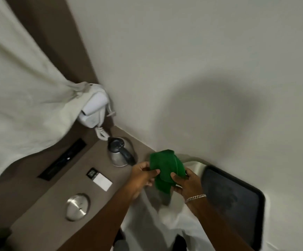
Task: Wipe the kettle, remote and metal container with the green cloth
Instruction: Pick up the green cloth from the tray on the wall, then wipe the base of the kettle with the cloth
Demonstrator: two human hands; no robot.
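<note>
Both my hands hold the green cloth (166, 167) above the counter's edge, just right of the kettle.

My left hand (143, 175) pinches the cloth's left edge and my right hand (185, 182), a chain bracelet (195, 198) at its wrist, clamps the right. The steel kettle (120, 153) stands on the brown counter (43, 200) near the wall corner, untouched. A round metal container (77, 207) sits nearer me; I cannot pick out the remote. I should fold the cloth into a flat pad, then steady the kettle's handle with one hand while wiping.
</note>
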